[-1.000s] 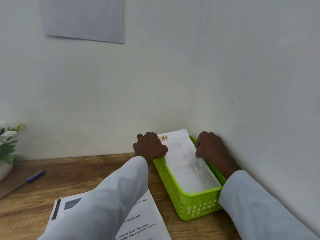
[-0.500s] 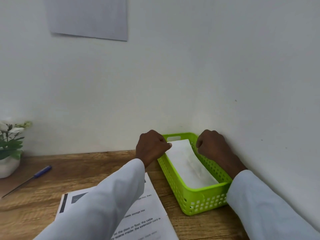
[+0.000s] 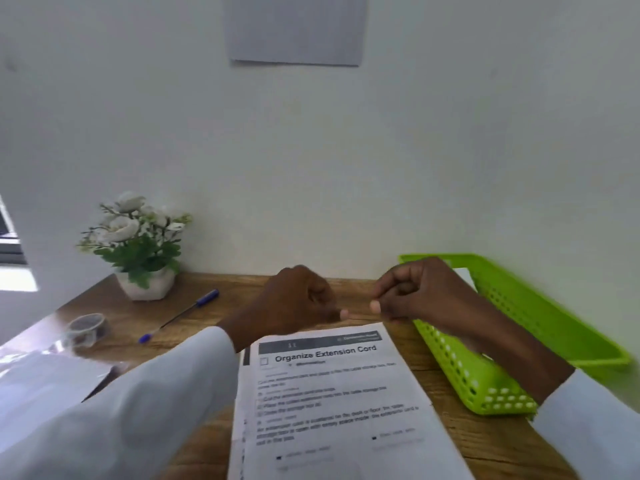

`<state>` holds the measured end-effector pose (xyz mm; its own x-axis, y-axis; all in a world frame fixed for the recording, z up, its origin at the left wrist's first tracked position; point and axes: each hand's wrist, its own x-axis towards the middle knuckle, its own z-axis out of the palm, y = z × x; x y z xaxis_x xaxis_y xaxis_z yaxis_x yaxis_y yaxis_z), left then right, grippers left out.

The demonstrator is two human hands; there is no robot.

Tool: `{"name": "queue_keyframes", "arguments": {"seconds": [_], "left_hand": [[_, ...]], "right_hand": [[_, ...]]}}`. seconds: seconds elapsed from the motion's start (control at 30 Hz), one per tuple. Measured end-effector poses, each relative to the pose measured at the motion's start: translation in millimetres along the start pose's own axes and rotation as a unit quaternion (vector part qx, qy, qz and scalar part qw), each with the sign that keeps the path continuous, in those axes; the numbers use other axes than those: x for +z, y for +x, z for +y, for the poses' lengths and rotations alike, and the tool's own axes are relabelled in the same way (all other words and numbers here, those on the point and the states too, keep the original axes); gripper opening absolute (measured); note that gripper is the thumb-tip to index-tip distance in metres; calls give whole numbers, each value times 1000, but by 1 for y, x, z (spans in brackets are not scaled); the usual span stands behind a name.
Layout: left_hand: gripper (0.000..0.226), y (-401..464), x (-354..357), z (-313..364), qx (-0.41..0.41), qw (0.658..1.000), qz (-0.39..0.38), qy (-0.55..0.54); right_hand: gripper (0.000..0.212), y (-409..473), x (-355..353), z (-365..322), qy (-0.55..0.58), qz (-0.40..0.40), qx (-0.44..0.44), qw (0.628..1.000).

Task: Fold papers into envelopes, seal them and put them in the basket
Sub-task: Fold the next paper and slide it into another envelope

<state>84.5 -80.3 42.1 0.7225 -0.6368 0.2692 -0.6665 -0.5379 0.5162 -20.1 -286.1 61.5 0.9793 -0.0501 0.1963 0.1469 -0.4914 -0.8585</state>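
Head view shows both hands have left the green basket at the right, where a white envelope now lies inside: that one looks delivered. Left hand and right hand hover curled, holding nothing, above the far edge of a flat printed sheet, likely next to fold. Basket is perforated plastic on a grained wooden desk.

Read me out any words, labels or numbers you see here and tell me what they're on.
"Organize Extension Cord": heading on the white printed sheet lying on the wooden desk.
Dark header bar and body lines on that sheet: too blurred to read.
Grey paper on the wall: no legible text.
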Motion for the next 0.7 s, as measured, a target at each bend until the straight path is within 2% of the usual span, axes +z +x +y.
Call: {"name": "queue_keyframes", "arguments": {"seconds": [0.07,0.17,0.27,0.4,0.5,0.6,0.7], "left_hand": [[37,-19,-3,-22,-29,997,-54,53],[68,-41,-2,-53,-78,985,-116,100],[85,-51,-2,-68,-72,979,-130,137],[88,-50,-3,-71,-77,983,-118,116],[88,-49,-2,-74,-95,985,-114,89],[86,-49,-1,-81,-104,985,-101,99],[84,-50,-2,-87,-116,982,-85,121]], "right_hand": [[11,2,13,4,-65,-31,8,997],[13,7,27,7,-119,-18,-9,993],[13,8,41,9,-158,-33,-8,987],[16,7,63,21,-211,-56,-6,976],[19,4,83,35,-269,-24,-23,963],[12,-3,103,48,-236,31,-66,969],[6,-4,115,53,-226,50,-99,968]]}}
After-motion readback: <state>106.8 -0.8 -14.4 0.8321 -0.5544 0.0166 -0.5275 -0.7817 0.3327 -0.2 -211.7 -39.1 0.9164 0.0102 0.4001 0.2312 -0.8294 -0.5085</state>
